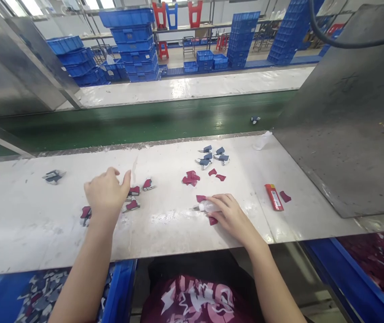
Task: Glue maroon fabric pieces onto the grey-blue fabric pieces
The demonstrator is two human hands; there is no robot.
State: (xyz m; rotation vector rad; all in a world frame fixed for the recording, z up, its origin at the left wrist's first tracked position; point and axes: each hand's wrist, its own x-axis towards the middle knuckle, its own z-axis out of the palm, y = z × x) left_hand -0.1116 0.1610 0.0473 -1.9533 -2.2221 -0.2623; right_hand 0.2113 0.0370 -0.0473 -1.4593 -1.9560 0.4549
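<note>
My right hand [230, 215] is closed around a small translucent squeeze bottle [210, 206], lying nearly flat, its white neck and thin tip pointing left. Dark red pieces [201, 198] lie just beyond and below the bottle. My left hand [106, 193] is raised over the table to the left, thumb stretched away from the bent fingers, with nothing visible between them. Beside it sit several small grey-and-white parts with red tops [132, 205]; another red-topped part [85, 212] is left of the wrist. A pile of loose red pieces [191, 178] lies between the hands.
Blue-topped parts [207, 157] are grouped at the back; more [53, 176] lie far left. A red packet [274, 197] and clear plastic item [262, 141] are right. Beyond runs a green belt [165, 121]. Metal panels [353, 116] flank the table. Blue bins [124, 287] stand below its edge.
</note>
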